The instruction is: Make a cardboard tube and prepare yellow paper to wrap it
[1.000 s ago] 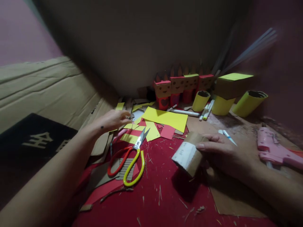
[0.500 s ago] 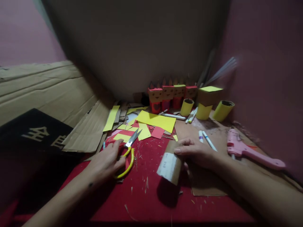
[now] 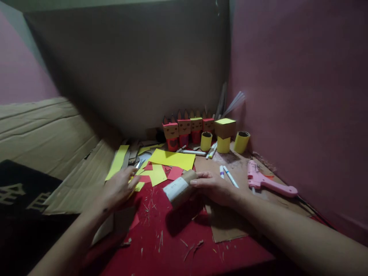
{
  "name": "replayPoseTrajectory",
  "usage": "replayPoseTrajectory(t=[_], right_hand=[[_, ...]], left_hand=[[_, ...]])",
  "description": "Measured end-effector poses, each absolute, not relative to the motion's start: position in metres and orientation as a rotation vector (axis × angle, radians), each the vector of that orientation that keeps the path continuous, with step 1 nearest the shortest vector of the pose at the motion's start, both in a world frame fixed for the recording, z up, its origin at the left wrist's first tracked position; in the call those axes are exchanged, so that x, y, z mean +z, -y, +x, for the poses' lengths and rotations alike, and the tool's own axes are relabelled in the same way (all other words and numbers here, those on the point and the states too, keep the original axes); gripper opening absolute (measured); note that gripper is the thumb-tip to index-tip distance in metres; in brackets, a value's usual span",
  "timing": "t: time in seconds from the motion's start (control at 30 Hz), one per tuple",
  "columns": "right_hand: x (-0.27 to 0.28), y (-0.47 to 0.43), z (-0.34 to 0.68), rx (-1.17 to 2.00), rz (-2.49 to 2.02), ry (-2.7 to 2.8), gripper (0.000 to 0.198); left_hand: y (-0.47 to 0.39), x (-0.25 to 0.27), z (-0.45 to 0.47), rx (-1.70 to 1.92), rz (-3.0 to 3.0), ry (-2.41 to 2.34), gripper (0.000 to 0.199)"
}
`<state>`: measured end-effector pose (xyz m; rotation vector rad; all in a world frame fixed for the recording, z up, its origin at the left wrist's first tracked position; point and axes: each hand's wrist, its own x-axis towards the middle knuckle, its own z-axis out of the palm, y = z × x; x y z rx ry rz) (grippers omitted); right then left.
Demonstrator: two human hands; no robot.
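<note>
My right hand [image 3: 215, 188] grips one end of a bare cardboard tube [image 3: 178, 189]. A white printed label covers the tube's outer half, which tilts down and left above the red table [image 3: 155, 237]. On the left, my left hand [image 3: 119, 188] is closed on a pair of yellow-handled scissors [image 3: 138, 165]; only part of a blade and a bit of handle show past my fingers. By that hand lie cut pieces of yellow paper [image 3: 158, 174] and red paper [image 3: 174, 173], with a larger yellow sheet [image 3: 172, 159] behind.
Several box-headed cardboard figures [image 3: 171, 132] stand at the back. To their right are yellow-wrapped tubes [image 3: 240, 143] and a yellow-bodied figure [image 3: 224, 130]. Markers [image 3: 230, 177] and a pink glue gun [image 3: 268, 182] lie on cardboard at right. Big cardboard sheets [image 3: 34, 126] lean at left.
The view has swung right. My left hand has carried the scissors away from me, toward the paper scraps. The tube in my right hand has turned to lie flatter, pointing more to the left.
</note>
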<state>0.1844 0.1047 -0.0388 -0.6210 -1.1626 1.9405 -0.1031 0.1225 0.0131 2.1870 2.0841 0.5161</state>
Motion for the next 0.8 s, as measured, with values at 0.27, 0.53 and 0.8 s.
replayPoseTrajectory(t=[0.27,0.53,0.8], right_hand=[[-0.04,-0.113,0.182,1.654,-0.584,1.074,0.029],[-0.04,-0.11,0.183,1.596,-0.64,1.138,0.027],[-0.032,-0.102,0.183,1.615,-0.811,1.2,0.024]], left_hand=[[-0.112,0.024,-0.019,0.631,1.643,-1.093,0.042],[-0.112,-0.013,0.001,0.943,1.309,-1.066,0.063],[-0.1,-0.016,0.001,0.918,1.332,-1.029,0.048]])
